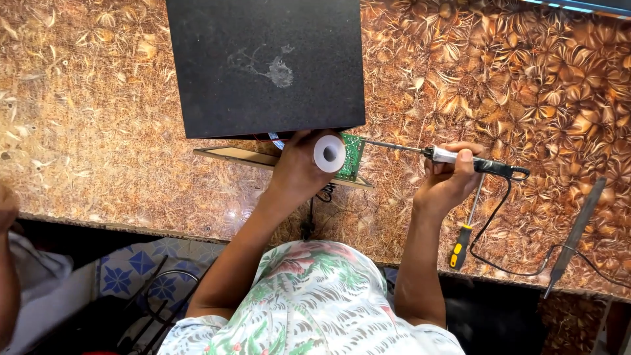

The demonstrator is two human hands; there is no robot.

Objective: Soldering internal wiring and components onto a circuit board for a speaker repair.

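Observation:
My left hand (297, 172) holds a white spool of solder wire (329, 153) over a small green circuit board (353, 156). The board sticks out from under a black box (263, 66) and rests on a thin wooden panel (236, 156). My right hand (449, 181) grips a soldering iron (453, 158) by its handle. Its metal tip points left and reaches the board's right edge. The iron's black cord (506, 217) loops down across the tabletop.
A yellow-handled screwdriver (465, 236) lies just right of my right wrist. A long dark file (575, 233) lies at the far right. The brown patterned tabletop (98, 131) ends at a front edge near my body. Another person's arm (8, 263) shows at the left edge.

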